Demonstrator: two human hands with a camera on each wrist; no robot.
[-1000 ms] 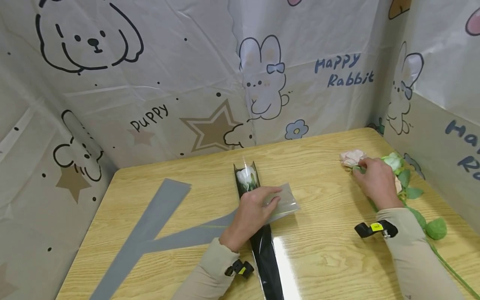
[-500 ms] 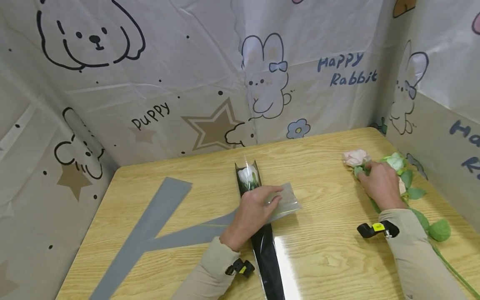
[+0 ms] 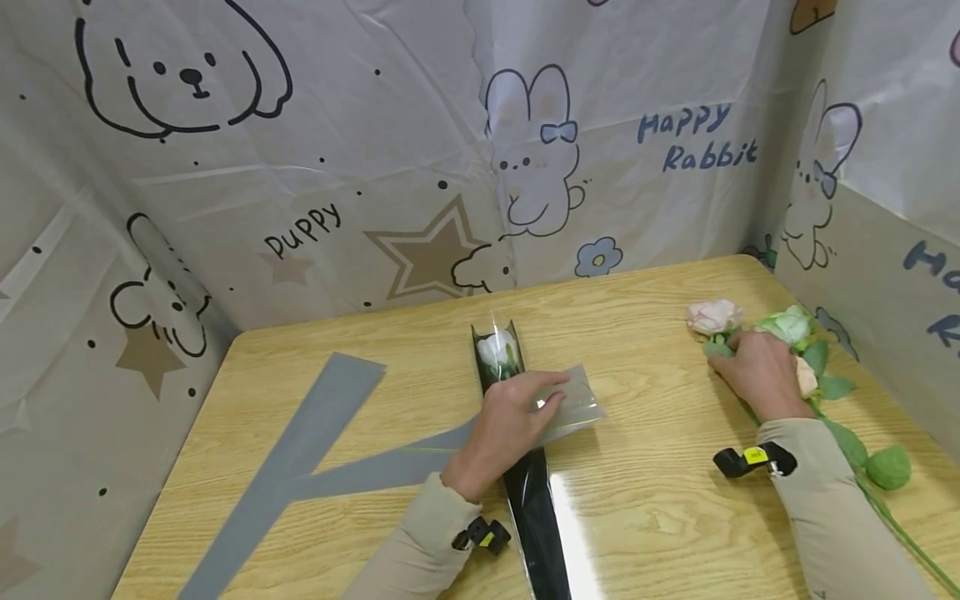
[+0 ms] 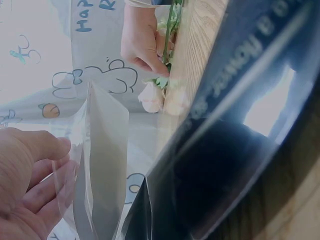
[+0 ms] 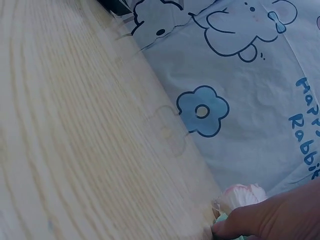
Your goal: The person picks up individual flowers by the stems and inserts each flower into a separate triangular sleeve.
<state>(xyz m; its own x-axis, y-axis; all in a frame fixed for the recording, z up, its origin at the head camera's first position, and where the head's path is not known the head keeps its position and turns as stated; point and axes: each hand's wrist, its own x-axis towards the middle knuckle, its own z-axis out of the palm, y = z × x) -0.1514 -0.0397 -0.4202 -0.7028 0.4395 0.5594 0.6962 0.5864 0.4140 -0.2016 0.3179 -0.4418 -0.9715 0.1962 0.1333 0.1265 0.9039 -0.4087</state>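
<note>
My left hand (image 3: 510, 421) holds the clear end of a grey-backed flower sleeve (image 3: 577, 404), thumb and fingers around the plastic (image 4: 100, 165). Under that hand lies a black flower sleeve (image 3: 534, 517), with a white rose (image 3: 497, 350) showing at its top end. Over at the far right, my right hand (image 3: 761, 375) grips a pale pink rose (image 3: 714, 317) just below its bloom. Only the thumb side of this hand and part of the pink bloom (image 5: 242, 196) appear in the right wrist view. The pink rose's stem is mostly hidden under the hand.
Beside the right hand lie a greenish-white rose (image 3: 786, 325) and a peach rose (image 3: 806, 377), with green leaves (image 3: 888, 467) and long stems trailing toward the front. Another grey sleeve (image 3: 300, 450) lies at left. A patterned cloth (image 3: 420, 167) hangs behind the wooden table (image 3: 645, 500).
The pink rose's bloom has turned more upright into view, and the right hand has shifted slightly right. The roses and leaves beside it have moved a little. The left hand stays put.
</note>
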